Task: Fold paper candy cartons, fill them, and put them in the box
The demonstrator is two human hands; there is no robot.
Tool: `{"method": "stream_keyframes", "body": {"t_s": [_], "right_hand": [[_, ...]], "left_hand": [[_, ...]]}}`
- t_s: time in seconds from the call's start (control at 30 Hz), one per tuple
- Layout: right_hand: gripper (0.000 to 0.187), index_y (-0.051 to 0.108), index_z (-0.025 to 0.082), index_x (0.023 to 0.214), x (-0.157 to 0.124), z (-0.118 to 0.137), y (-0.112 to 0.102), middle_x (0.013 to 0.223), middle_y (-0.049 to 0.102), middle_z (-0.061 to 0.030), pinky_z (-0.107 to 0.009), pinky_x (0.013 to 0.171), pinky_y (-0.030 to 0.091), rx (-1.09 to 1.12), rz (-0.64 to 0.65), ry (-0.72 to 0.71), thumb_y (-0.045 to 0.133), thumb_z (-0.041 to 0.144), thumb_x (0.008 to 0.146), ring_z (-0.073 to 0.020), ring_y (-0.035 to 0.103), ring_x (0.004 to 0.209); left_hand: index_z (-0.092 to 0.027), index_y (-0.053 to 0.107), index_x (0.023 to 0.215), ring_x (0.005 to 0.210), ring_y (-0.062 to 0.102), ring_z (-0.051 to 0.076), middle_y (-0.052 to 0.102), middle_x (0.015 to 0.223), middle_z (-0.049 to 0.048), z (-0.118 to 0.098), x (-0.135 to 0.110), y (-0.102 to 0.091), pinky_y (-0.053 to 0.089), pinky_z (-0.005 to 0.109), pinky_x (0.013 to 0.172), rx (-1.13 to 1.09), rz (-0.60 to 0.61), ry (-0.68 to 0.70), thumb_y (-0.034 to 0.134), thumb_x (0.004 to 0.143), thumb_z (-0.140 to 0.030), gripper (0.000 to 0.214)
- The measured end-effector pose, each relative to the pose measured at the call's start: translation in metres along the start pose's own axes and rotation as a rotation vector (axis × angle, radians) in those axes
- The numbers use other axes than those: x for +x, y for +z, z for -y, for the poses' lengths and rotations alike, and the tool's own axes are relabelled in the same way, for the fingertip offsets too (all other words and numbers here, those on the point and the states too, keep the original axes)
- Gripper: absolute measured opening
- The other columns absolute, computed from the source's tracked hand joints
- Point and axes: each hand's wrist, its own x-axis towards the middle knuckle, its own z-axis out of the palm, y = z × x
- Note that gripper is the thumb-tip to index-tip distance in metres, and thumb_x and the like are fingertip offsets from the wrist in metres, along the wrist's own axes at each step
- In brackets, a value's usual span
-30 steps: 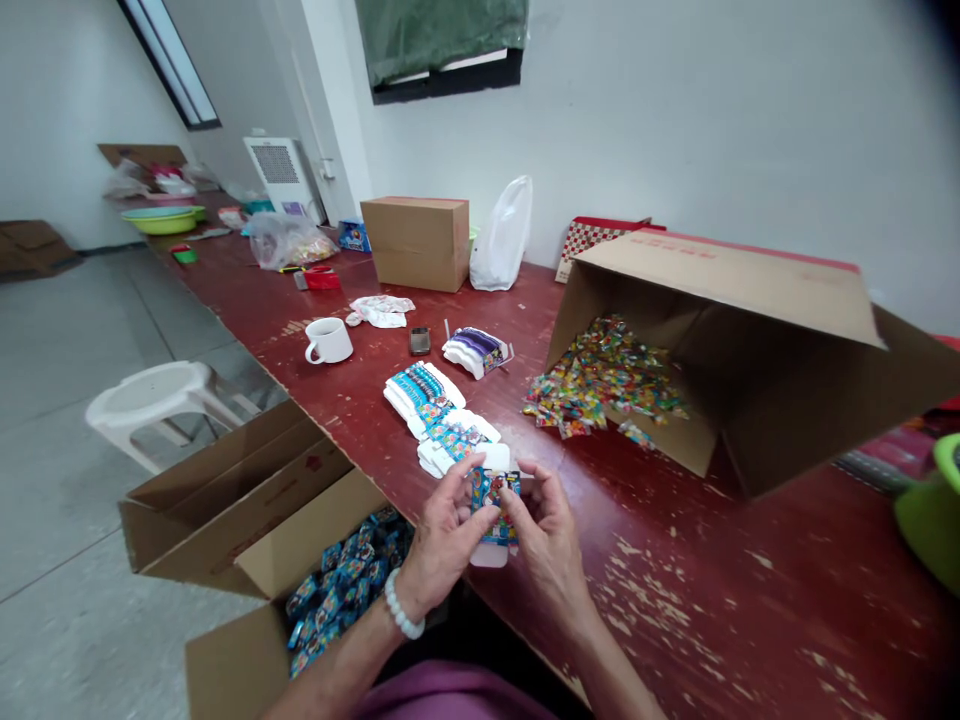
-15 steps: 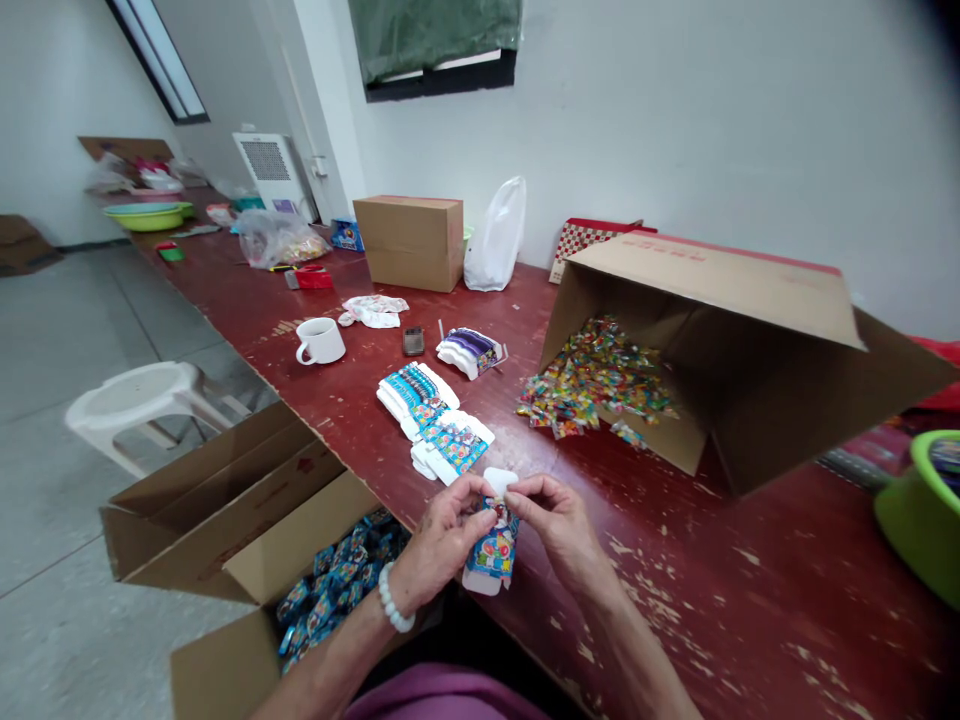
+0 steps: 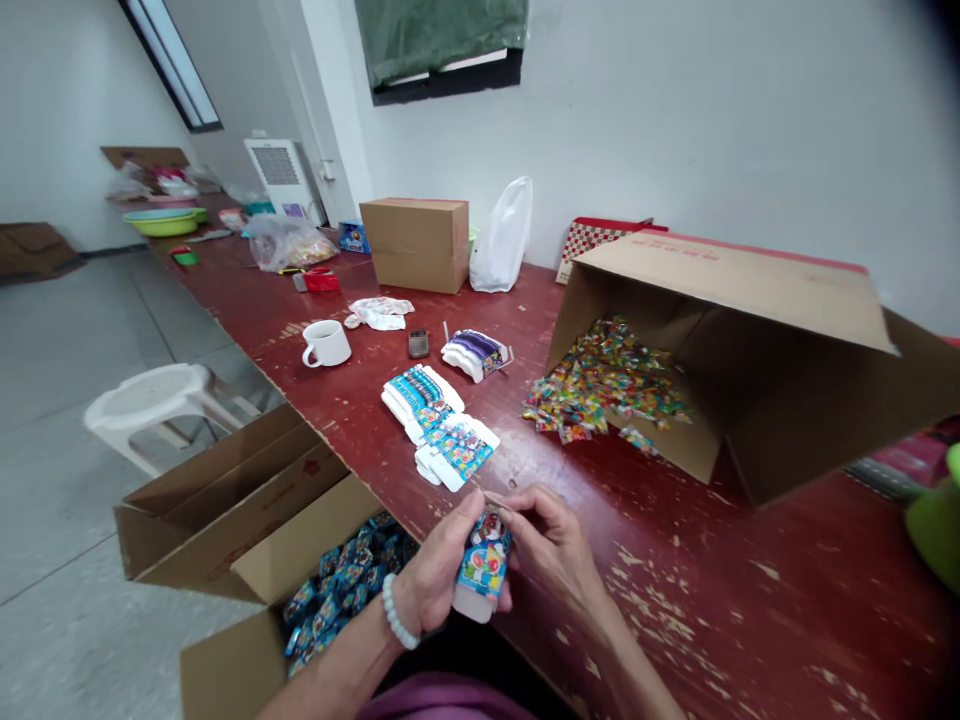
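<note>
A small blue printed candy box [image 3: 484, 563] is held over the table's front edge, its white flap at the lower end sticking out. My left hand [image 3: 442, 555] wraps round it from the left, fingers partly hidden behind it. At its upper end my right hand [image 3: 546, 535] pinches the top flap between thumb and fingers. Just beyond my hands lie flat blue boxes [image 3: 463, 448] and a fanned stack of more flat boxes [image 3: 420, 395]. Below on the left, a carton [image 3: 232, 665] holds many filled blue boxes [image 3: 337, 585].
A big carton [image 3: 810, 420] lies on its side at right, wrapped candies [image 3: 607, 385] spilling from it. Purple flat boxes [image 3: 474, 352], a white mug [image 3: 328, 343] and a closed carton [image 3: 416, 245] stand farther back. A white stool [image 3: 150, 395] is left; a green basin [image 3: 934, 530] is at right.
The white flap at the box's upper end has been folded down. My left hand has shifted to wrap round the box's side; my right hand stays at its top.
</note>
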Motion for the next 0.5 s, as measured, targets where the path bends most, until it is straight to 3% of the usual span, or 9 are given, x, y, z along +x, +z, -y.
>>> {"method": "stream_keyframes", "body": {"t_s": [0.1,0.2,0.37,0.43,0.5], "right_hand": [[0.021,0.068,0.021,0.077,-0.001,-0.001,-0.002,0.076,0.063,-0.0017,-0.028,0.064,0.047,-0.159,0.056,-0.071,0.061,0.038,0.089,-0.0161,0.061,0.069],[0.02,0.065,0.02,0.076,0.002,0.001,-0.003,0.076,0.064,-0.0023,-0.026,0.056,0.048,-0.175,0.048,-0.008,0.064,0.038,0.086,-0.0168,0.062,0.067],[0.019,0.065,0.018,0.08,0.01,0.01,-0.001,0.072,0.069,-0.0019,-0.025,0.045,0.047,0.07,0.145,0.205,0.068,0.038,0.081,-0.0133,0.058,0.046],[0.021,0.065,0.018,0.077,0.011,0.014,0.0,0.067,0.069,-0.0016,-0.025,0.044,0.047,0.157,0.156,0.233,0.069,0.038,0.08,-0.0132,0.057,0.044],[0.02,0.065,0.018,0.076,0.011,0.016,0.0,0.076,0.071,-0.003,-0.025,0.045,0.047,0.174,0.146,0.201,0.069,0.037,0.08,-0.0125,0.057,0.046]], "left_hand": [[-0.023,0.047,0.127,0.044,0.06,0.017,0.064,0.066,0.0016,0.002,0.004,0.001,0.047,0.026,0.039,0.019,-0.084,0.004,0.038,0.088,-0.067,0.06],[-0.019,0.052,0.127,0.044,0.06,0.016,0.065,0.064,0.0021,0.003,0.006,0.002,0.047,0.024,0.04,0.138,-0.128,0.098,0.041,0.088,-0.066,0.062],[-0.015,0.052,0.133,0.045,0.058,0.013,0.066,0.066,0.0048,0.005,0.005,0.002,0.044,0.02,0.041,0.22,-0.099,0.115,0.031,0.089,-0.07,0.073],[-0.016,0.052,0.135,0.044,0.058,0.012,0.067,0.067,0.0056,0.004,0.004,0.001,0.043,0.02,0.041,0.237,-0.085,0.126,0.032,0.089,-0.069,0.073],[-0.016,0.054,0.133,0.045,0.058,0.013,0.066,0.066,0.0053,0.002,0.002,0.0,0.044,0.02,0.041,0.26,-0.096,0.158,0.035,0.09,-0.067,0.07]]}}
